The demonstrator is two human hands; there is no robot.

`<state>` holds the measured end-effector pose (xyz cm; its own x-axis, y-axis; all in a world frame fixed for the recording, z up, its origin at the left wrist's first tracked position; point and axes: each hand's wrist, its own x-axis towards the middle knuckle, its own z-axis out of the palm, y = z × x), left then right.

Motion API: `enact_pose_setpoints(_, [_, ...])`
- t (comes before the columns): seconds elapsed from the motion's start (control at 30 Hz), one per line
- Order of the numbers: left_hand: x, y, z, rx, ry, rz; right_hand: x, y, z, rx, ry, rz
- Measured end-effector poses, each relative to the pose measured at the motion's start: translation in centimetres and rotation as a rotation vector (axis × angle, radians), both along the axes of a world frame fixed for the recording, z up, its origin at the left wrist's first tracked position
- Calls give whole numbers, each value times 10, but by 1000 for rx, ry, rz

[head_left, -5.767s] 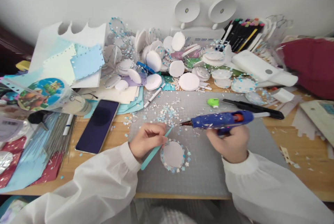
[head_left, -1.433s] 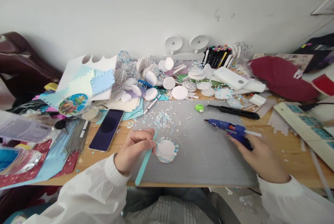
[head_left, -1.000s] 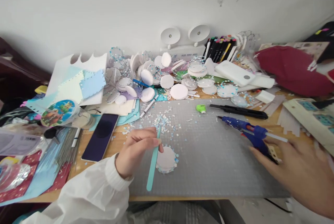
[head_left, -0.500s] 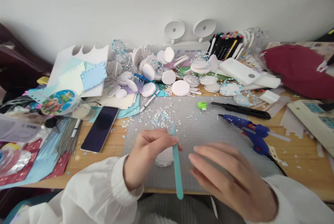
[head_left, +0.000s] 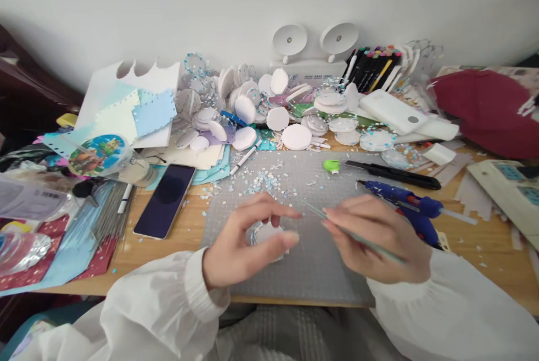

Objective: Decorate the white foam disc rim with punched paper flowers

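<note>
Left hand (head_left: 244, 243) grips white disc (head_left: 266, 233) over grey mat (head_left: 320, 260); right hand (head_left: 374, 240) pinches teal stick (head_left: 357, 236).

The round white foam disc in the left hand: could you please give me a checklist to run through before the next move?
1. Round white foam disc gripped in left hand: ok.
2. Thin teal stick held in right hand: ok.
3. Blue glue gun lying apart from both hands: ok.
4. Stick tip clear of the disc: ok.
5. Glue on disc rim: cannot tell.
6. Grey cutting mat free of scraps: not ok, confetti litters its far side.
</note>
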<state>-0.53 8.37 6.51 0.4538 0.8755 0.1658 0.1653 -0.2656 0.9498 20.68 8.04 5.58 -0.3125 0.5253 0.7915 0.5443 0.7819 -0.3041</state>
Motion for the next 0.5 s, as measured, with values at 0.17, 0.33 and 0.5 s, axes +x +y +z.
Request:
enact_pose_setpoints(0.17, [-25, 12, -32, 308, 369, -179, -4, 15, -26, -357, 477, -101])
enact_pose_setpoints(0.33, [-26, 22, -50, 321, 330, -246, -7, 23, -47, -678, 712, 53])
enact_pose_setpoints(0.5, [-27, 33, -60, 276, 219, -209, -3, 28, -66, -841, 794, 88])
